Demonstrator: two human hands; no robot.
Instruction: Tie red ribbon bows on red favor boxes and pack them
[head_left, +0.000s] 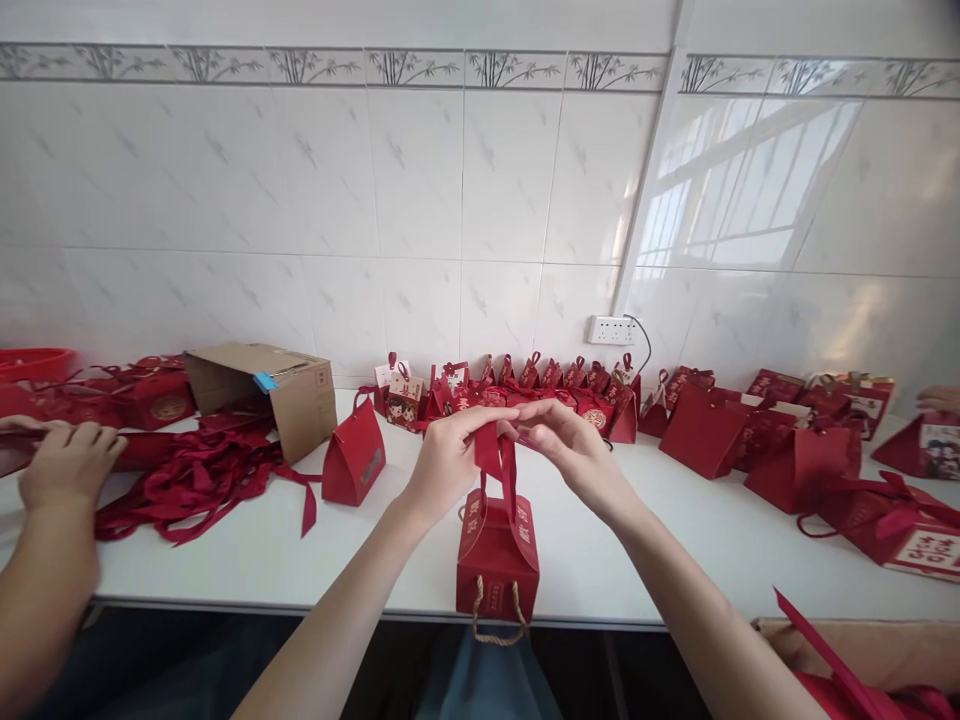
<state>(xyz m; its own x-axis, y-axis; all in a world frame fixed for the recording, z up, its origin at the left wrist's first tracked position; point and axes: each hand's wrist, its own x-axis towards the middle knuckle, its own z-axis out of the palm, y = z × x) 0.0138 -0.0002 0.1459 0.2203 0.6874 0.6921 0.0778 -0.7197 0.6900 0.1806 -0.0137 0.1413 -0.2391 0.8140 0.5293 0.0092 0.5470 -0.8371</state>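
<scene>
A small red gift box (496,550) with gold lettering and a twisted rope handle stands at the table's front edge before me. Above it, a red ribbon (489,450) runs up from the box top to my fingers. My left hand (450,450) pinches the ribbon from the left, its fingertips meeting those of my right hand (570,450). The right fingers are closed on the ribbon too, though its end is partly hidden behind them. Left of my left hand, a plain red gift box (354,455) stands on the white table (405,560).
A tangle of red ribbons (195,485) lies beside an open cardboard box (304,410). Rows of finished-looking red boxes (525,390) line the wall, with larger red boxes (705,430) at right. A co-worker's hand (71,465) works at far left; another hand (939,400) shows at far right.
</scene>
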